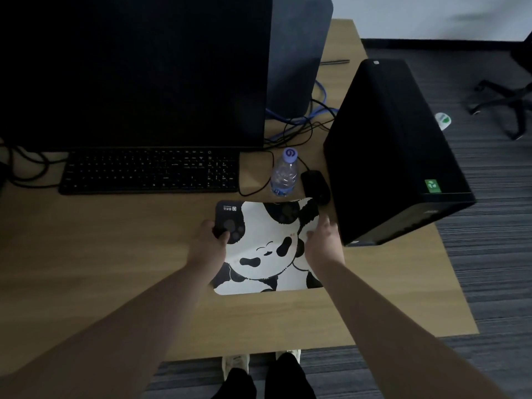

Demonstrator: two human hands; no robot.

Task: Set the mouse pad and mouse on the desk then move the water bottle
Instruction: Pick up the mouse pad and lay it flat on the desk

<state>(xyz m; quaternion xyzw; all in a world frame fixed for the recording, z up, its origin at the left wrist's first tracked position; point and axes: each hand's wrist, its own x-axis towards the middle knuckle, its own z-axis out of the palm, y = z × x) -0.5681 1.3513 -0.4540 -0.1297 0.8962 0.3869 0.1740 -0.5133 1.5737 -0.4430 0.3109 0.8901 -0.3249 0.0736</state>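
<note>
**A:** Where are the hands?

**B:** Start on the left. The left hand (211, 236) is on the pad (266, 249), at the pad's 10 o'clock corner. Its fingers are curled over the edge and the thumb presses on top, so it is pinching the pad. The right hand (324, 236) is at the pad's 2 o'clock edge. Its fingers are bent on that edge too. I cannot tell how tight that hold is.

**B:** The pad lies flat on the tabletop (115, 254), in front of the person. Its far right corner looks a bit lifted.

**A:** Where is the mouse?

**B:** The mouse (315, 185) sits just past the pad's far right corner. From the right hand it is at 12 o'clock, and near. From the left hand it is at 2 o'clock, and farther off. So the right hand is the closer one. The mouse's long side points away from the person, tipped a little left.

**A:** And the bottle?

**B:** The bottle (284, 175) stands up just left of the mouse, at about 11 o'clock from the right hand. They are very close, maybe touching. I think a reach for the mouse could bump the bottle.
</note>
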